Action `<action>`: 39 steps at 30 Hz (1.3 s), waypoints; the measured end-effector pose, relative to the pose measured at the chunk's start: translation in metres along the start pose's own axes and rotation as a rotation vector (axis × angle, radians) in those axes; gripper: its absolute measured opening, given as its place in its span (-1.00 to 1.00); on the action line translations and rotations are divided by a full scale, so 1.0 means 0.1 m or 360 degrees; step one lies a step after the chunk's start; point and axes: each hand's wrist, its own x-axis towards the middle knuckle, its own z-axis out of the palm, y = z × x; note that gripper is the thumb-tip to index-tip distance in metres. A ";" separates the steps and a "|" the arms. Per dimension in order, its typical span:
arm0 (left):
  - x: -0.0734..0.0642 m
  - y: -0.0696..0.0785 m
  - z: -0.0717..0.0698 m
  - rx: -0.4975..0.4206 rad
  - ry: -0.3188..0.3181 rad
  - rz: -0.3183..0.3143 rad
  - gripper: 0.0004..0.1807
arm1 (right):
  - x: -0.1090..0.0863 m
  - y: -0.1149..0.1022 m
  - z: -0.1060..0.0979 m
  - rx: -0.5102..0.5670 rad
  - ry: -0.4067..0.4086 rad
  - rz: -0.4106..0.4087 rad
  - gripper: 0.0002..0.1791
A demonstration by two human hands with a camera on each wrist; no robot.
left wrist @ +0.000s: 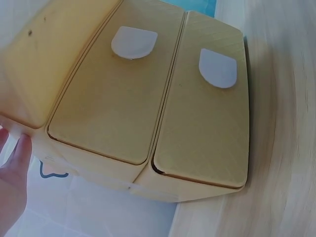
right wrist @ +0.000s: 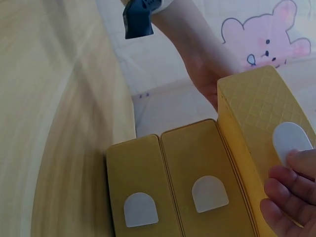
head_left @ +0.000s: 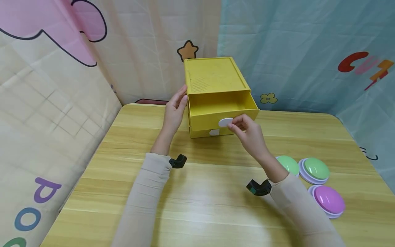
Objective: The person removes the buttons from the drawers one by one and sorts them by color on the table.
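Note:
A yellow drawer cabinet (head_left: 216,74) stands at the back of the table, with its top drawer (head_left: 203,120) pulled partway out and its yellow inside showing. My right hand (head_left: 251,135) pinches the white handle (head_left: 225,122) of that drawer between thumb and fingers. The left hand (head_left: 175,111) rests against the cabinet's left side, near its upper front corner, fingers fairly straight. Below, two more drawers are shut; the left wrist view shows the middle drawer's handle (left wrist: 134,43) and the bottom drawer's handle (left wrist: 218,68).
On the right of the wooden table (head_left: 197,206) sit three round push lights: a green one (head_left: 288,164) partly behind the right forearm, another green one (head_left: 316,168) and a purple one (head_left: 329,199). A printed curtain (head_left: 148,51) hangs right behind the cabinet.

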 end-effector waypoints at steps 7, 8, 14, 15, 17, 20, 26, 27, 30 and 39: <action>-0.01 0.00 0.00 0.0032 -0.0001 -0.0002 -0.59 | 0.22 0.05 0.05 0.0051 -0.0013 0.0075 -0.82; -0.01 0.00 0.00 0.0033 -0.0001 -0.0004 -0.59 | 0.25 0.07 0.06 0.0071 -0.0015 0.0080 -0.81; -0.02 0.00 0.00 0.0018 -0.0007 0.0000 -0.59 | 0.43 0.13 0.11 0.0076 -0.0016 0.0102 -0.80; -0.02 0.00 0.00 0.0017 -0.0008 0.0003 -0.59 | 0.46 0.14 0.12 0.0059 -0.0014 0.0108 -0.80; -0.01 0.00 0.00 0.0021 -0.0007 0.0004 -0.59 | 0.51 0.15 0.14 0.0028 -0.0011 0.0125 -0.80; -0.01 0.00 0.01 0.0023 -0.0006 0.0004 -0.59 | 0.57 0.17 0.15 0.0004 -0.0007 0.0159 -0.80; -0.02 0.03 0.03 0.0015 -0.0006 0.0010 -0.60 | 0.63 0.20 0.16 -0.0021 -0.0011 0.0204 -0.80; -0.02 0.03 0.03 0.0012 -0.0007 0.0012 -0.60 | 0.63 0.20 0.15 -0.0020 -0.0016 0.0207 -0.80; -0.01 0.00 0.03 -0.0009 -0.0020 0.0002 -0.59 | 0.61 0.21 0.13 -0.0030 -0.0043 0.0204 -0.79; -0.13 -0.27 -0.07 0.0399 -0.0129 0.0141 -0.49 | 0.36 0.17 -0.06 -0.0185 -0.0227 0.0118 -0.62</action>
